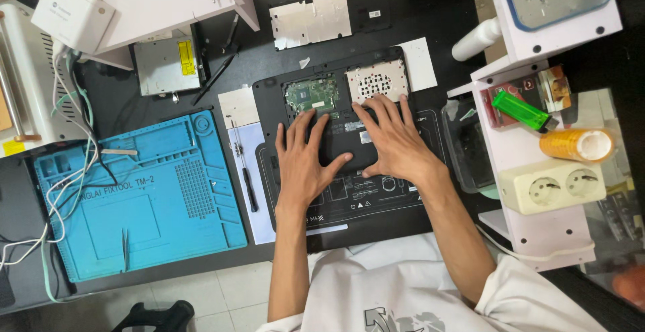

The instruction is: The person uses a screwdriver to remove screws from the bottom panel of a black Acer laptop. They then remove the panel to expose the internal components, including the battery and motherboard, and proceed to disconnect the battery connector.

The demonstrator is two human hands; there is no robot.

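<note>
Two hands: both lie flat on an upturned black laptop [349, 191], nothing in either grip.
Desk: dark desk [121, 97], pale tiled floor [222, 292] below its near edge.
Laptop: middle of the desk, its bottom cover partly off, green circuit board [311, 94] and perforated metal plate [376, 80] bare at the far side.
Blue mat: blue work mat [141, 201] left of the laptop, tweezers [125, 248] lying on it.
Clear tray: clear plastic tray [470, 147] just right of the laptop; contents too dark to tell.
Left hand: left hand [302, 164] fingers spread apart, palm down.
Right hand: right hand [396, 140] fingers spread, tips near the metal plate.
Screwdriver: screwdriver [247, 184] on white paper between mat and laptop.
</note>
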